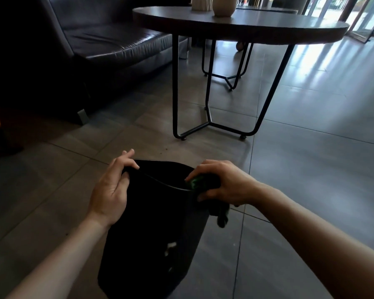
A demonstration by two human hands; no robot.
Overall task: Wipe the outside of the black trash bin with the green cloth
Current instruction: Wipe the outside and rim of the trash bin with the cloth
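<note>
Tiled floor [300, 169]; left hand [110, 188] grips black bin [151, 223] rim, right hand [222, 183] presses green cloth [195, 183] against side.

The crumpled green cloth [195, 184] is mostly hidden under the right hand [222, 182] at the tall black plastic trash bin [151, 229], whose base leaves the frame.

No text, label, brand, number or sign can be read anywhere in view.

Table legs [209, 117] beyond; open floor [311, 169] rightward
</note>
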